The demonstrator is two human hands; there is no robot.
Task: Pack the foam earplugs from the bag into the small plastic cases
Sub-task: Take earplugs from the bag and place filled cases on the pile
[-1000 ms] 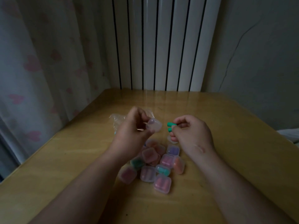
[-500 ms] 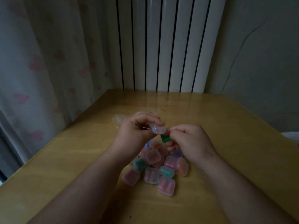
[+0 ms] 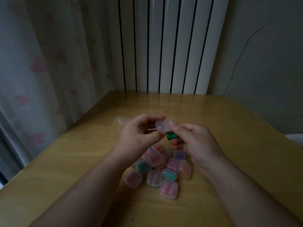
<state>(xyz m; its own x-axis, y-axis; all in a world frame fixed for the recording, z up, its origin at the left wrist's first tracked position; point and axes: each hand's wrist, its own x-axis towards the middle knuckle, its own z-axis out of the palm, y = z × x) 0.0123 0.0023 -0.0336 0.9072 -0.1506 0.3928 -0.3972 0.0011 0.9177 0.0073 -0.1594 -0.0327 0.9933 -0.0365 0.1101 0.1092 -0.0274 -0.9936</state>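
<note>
My left hand (image 3: 137, 133) pinches a small clear plastic case (image 3: 163, 126) above the table. My right hand (image 3: 195, 141) holds green foam earplugs (image 3: 172, 136) just under the case, and its thumb tip touches the case's right edge. Whether the case's lid is up cannot be told. A clear plastic bag (image 3: 120, 122) lies crumpled behind my left hand, mostly hidden. Below the hands sits a pile of several closed cases (image 3: 164, 169) filled with pink, orange, green and purple earplugs.
The wooden table (image 3: 229, 128) runs back to a white radiator (image 3: 164, 46). A curtain with pink hearts (image 3: 41, 71) hangs along the table's left edge. A grey wall is at the right, and a pale object shows at the far right edge.
Both hands have come together: the right hand brought the green earplugs left until they sit under the case, and its thumb now touches the case. The view has shifted slightly.
</note>
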